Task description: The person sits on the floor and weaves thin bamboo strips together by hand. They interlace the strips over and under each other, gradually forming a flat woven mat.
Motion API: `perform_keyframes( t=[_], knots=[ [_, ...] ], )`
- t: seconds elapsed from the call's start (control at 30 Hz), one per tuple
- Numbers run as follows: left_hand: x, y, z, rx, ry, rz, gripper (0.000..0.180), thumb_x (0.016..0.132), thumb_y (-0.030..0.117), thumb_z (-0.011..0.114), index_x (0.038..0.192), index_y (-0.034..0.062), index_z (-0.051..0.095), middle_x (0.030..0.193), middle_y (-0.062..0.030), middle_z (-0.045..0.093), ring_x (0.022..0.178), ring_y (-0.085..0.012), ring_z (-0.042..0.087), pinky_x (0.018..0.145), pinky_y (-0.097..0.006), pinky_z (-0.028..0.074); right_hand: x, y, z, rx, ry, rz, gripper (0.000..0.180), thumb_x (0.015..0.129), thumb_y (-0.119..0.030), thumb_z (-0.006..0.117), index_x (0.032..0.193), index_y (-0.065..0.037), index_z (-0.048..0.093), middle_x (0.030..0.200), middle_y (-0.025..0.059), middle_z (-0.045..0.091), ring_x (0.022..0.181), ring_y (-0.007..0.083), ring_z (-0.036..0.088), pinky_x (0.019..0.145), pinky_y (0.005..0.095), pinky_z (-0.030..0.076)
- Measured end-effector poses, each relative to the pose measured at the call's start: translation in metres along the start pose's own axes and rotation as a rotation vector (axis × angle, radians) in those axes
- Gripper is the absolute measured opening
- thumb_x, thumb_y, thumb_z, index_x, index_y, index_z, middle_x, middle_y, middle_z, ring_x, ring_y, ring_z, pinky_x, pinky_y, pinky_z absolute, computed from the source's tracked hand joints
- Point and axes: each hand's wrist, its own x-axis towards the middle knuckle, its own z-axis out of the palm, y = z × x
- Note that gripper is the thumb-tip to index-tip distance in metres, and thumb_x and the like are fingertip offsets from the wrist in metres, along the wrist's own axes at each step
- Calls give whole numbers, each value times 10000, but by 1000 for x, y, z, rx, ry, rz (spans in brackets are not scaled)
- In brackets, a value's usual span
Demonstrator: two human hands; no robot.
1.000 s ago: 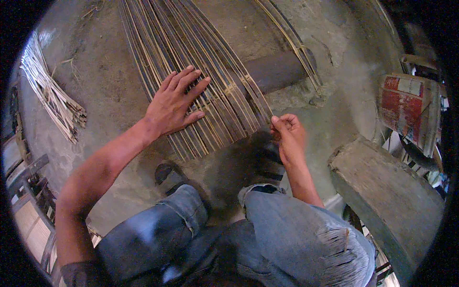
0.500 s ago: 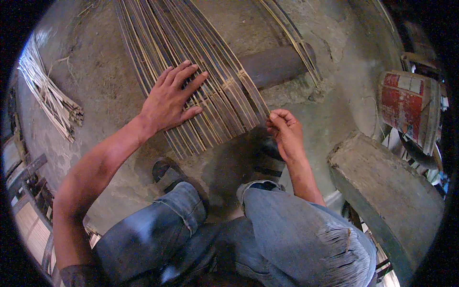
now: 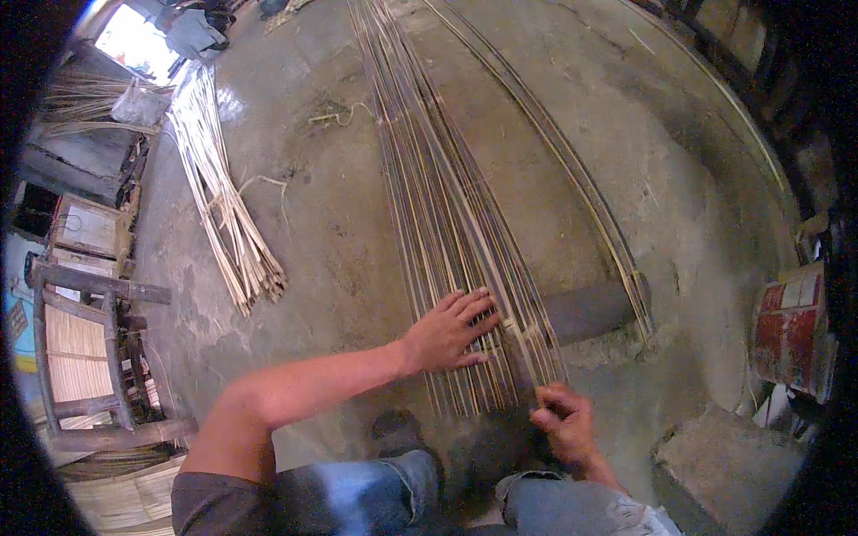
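A long bundle of thin bamboo-like strips runs away from me across the floor, with light and dark strips side by side. Its near part lies over a dark round log, where a few cross strips bind it. My left hand rests flat on the strips, fingers spread. At the right edge of the bundle, my right hand has its fingers curled in a pinch at the near end of a strip. The fingertips partly hide that end.
Some separate long strips lie to the right, reaching the log. A pale bundle of split strips is on the floor at left. A wooden frame stands left; a concrete block and a red-and-white container are at right.
The view has tilted up, showing more floor ahead. My left hand still lies spread on the strips. My right hand stays pinched at the right-hand strips' near end, its fingers more curled.
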Motion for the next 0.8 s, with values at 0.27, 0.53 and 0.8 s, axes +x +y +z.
perform_keyframes(
  t=[0.27, 0.53, 0.8],
  knots=[
    [0, -8, -8, -98, -11, -12, 568, 905, 316, 595, 1408, 103, 438, 1446, -147, 399, 1362, -349, 357, 1140, -462, 288, 19, -14, 44, -74, -109, 155, 375, 825, -180, 752, 1146, -6, 664, 947, 30, 660, 878, 126, 599, 810, 288, 490],
    [-7, -43, -72, -1422, 460, -993, 435, 1006, 376, 377, 1282, 85, 544, 1033, -43, 667, 914, -177, 632, 780, -356, 501, 27, -3, 79, -158, -185, 321, 313, 849, -182, 745, 1093, -2, 669, 933, 30, 689, 874, 109, 626, 811, 274, 509],
    [-67, -65, -52, -1175, 277, -1170, 326, 987, 228, 536, 1283, 93, 510, 1030, -10, 638, 910, -120, 634, 709, -267, 480, -2, 83, 101, 271, -479, 727, 223, 892, -244, 690, 1005, -52, 683, 918, 30, 692, 798, 126, 634, 697, 279, 508]
  ],
)
